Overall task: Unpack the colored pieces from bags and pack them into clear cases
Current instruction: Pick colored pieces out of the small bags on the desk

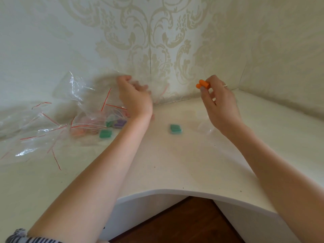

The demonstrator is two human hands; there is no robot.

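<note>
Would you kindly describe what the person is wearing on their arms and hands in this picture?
Both forearms are bare. The right hand wears a thin, light-coloured ring on one of its fingers. The left hand shows no jewellery. Near the left elbow, at the bottom edge, a black-and-white striped sleeve is bunched up.

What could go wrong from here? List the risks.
1. The right hand pinches two orange pieces by its fingertips, high above the table; a slip could send them off the edge.
2. The left hand moves a blurred clear bag over the bag pile; it could knock the green-filled case nearby.
</note>
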